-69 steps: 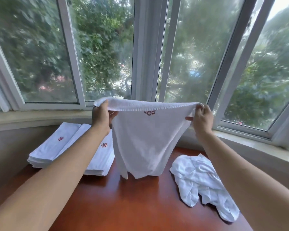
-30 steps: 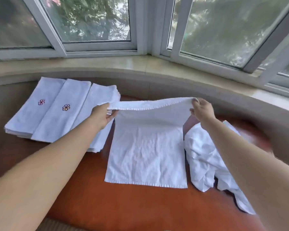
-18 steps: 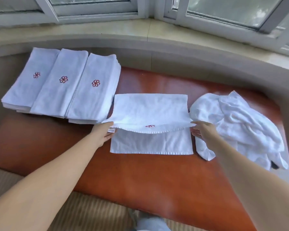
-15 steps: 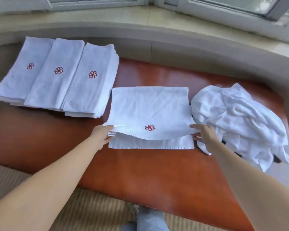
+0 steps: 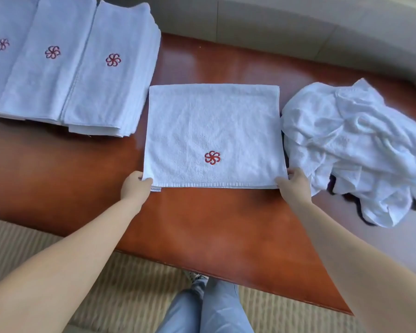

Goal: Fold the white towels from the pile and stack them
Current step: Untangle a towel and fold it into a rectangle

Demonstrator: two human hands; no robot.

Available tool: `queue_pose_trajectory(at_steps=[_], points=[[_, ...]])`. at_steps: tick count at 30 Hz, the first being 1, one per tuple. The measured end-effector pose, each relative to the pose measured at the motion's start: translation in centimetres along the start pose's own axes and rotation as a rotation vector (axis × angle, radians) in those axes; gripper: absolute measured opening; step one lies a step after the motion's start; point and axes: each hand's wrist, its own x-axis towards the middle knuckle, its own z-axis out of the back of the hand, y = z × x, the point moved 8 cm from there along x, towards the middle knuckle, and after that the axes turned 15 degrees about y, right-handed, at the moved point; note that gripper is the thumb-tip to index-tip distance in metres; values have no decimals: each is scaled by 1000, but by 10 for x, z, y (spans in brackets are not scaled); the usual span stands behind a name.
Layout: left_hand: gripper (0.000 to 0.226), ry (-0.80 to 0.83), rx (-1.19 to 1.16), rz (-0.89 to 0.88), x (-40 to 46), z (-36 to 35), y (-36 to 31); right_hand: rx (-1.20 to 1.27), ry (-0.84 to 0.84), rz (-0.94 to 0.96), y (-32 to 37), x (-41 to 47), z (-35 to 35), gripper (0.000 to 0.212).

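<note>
White terry towel with red flower emblem [image 5: 214,135] lying folded on reddish wooden desk [image 5: 202,224]; we are pinching near corners, left hand [image 5: 135,187], right hand [image 5: 294,185].

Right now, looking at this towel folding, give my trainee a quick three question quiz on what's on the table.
1. True or false: the towel being folded lies flat on the table with its red logo facing up.
2. Where does the unfolded pile lie relative to that towel: A) left, B) right, C) underneath?
3. Fill in: the left hand and right hand each pinch a ____ corner of the towel.

Key: 1 true. 2 B; the folded stacks are the ones on the left. 3 near.
</note>
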Motion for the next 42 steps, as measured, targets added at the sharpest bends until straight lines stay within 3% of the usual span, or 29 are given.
queue_pose_trajectory(at_steps=[4, 8, 10, 12, 15, 20, 27, 30, 32, 36, 42], points=[[9, -44, 21, 1, 0, 2, 2, -82, 23, -25, -5, -6, -5, 13], [13, -62, 151, -5, 1, 3, 4, -240, -39, 61, 1, -9, -6, 21], [16, -45, 190, -25, 0, 1, -2, -262, -86, 79, 3, -12, -7, 5], [31, -10, 171, 2, 2, -2, -7, -231, -75, 49, 3, -10, -11, 21], [46, 48, 102, 115, 10, -4, -10, -140, -1, -75, 3, -2, -15, 44], [45, 176, -278, 222, 21, -11, -1, -15, 72, -187, -10, 13, -19, 11], [15, 255, -563, 97, -8, 8, -19, 300, 83, -107, 9, -10, -5, 26], [30, 187, -652, -51, -27, 49, -62, 426, 51, 6, 56, -29, 24, 43], [25, 187, -711, -150, -45, 77, -96, 474, 74, 134, 98, -47, 46, 41], [5, 262, -803, -222, -86, 120, -130, 513, 173, 251, 150, -95, 81, 26], [27, 712, -695, -254, -152, 167, -147, 325, 614, 148, 167, -163, 115, 40]])
